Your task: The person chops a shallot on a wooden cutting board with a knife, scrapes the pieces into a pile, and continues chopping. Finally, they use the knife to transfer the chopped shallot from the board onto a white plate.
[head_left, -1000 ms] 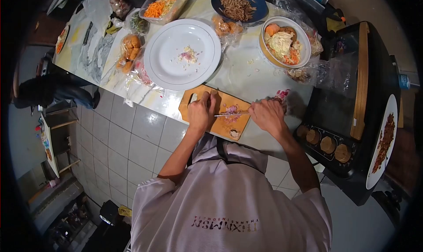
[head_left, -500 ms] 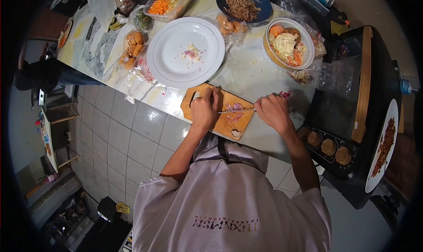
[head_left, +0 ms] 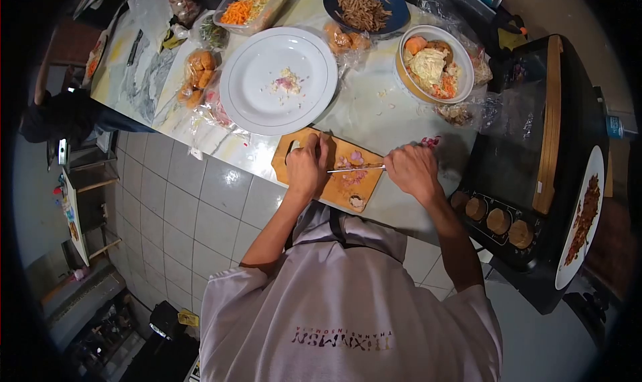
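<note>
My right hand [head_left: 412, 171] is closed around the handle of a knife [head_left: 354, 169], whose thin blade lies across a wooden cutting board [head_left: 301, 141] at the counter's front edge. Chopped shallot pieces [head_left: 352, 159] are scattered on the board by the blade. My left hand [head_left: 306, 167] rests on the board's left part, fingers curled and close together beside the knife's tip; whatever they grip is hidden. Near the board's lower corner sits a small pale brown bit [head_left: 356, 201]. Purple-red peelings [head_left: 430, 142] lie behind my right hand.
Beyond the board stand a white plate [head_left: 244, 81] with chopped bits, a dark bowl [head_left: 331, 18] of brown strips and a white tub [head_left: 400, 68] of food. A black oven [head_left: 508, 141] borders the right side. Another person [head_left: 60, 118] is at far left.
My hands and the knife stay nearly in place over the board. The view shifts slightly, and the person at far left shows an arm raised higher.
</note>
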The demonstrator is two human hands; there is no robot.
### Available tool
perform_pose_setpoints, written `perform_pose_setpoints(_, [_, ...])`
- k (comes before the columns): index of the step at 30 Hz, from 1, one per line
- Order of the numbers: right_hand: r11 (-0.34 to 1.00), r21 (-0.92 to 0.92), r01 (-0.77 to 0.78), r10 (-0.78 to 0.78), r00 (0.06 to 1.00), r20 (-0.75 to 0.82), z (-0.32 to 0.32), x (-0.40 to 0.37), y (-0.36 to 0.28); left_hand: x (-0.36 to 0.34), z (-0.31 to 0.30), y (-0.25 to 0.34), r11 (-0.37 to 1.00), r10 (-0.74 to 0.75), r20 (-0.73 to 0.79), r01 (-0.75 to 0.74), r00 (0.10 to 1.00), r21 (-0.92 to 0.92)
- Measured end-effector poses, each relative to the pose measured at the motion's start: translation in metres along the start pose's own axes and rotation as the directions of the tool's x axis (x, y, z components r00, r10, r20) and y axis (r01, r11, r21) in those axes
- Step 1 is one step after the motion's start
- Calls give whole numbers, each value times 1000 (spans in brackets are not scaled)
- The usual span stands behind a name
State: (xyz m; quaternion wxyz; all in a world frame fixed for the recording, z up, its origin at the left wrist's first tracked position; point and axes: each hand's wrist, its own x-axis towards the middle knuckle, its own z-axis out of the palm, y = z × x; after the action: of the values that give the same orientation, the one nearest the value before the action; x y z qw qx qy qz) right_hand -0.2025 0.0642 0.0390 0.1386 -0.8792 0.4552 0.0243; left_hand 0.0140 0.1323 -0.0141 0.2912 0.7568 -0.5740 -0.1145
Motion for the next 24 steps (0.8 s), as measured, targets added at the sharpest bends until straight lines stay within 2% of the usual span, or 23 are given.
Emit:
perform_pose_setpoints(2, [1000, -5, -17, 17, 1000, 8, 7, -4, -1, -1, 0, 0, 1000, -25, 19, 25, 1000, 6])
perform_pose_setpoints(4, [992, 55, -112, 111, 994, 11, 27, -10, 2, 0, -3, 5, 999, 13, 28, -13, 1000, 31])
perform_pose_setpoints(6, [993, 58, -102, 101, 995, 9, 26, -12, 2, 1, -5, 7, 997, 42, 26, -44, 999, 62])
perform_pose_setpoints(11, [988, 55, -143, 140, 989, 49, 13, -21, -10, 2, -2, 2, 998, 57, -9, -57, 998, 6])
perform_pose_setpoints(13, [990, 81, -119, 123, 991, -49, 27, -20, -3, 4, -1, 6, 997, 74, -6, -74, 997, 20])
perform_pose_setpoints(15, [990, 65, -126, 127, 992, -21, 26, -22, -4, 2, -3, 6, 995, 89, -2, -89, 996, 42])
perform_pose_setpoints(17, [990, 42, -133, 133, 991, -4, 15, -19, -6, 4, -1, 3, 998, 28, 2, -28, 1000, -56])
perform_pose_setpoints(24, [978, 68, -198, 200, 979, -23, 15, -29, -17, 6, 2, 1, 995, 99, 31, -100, 995, 26])
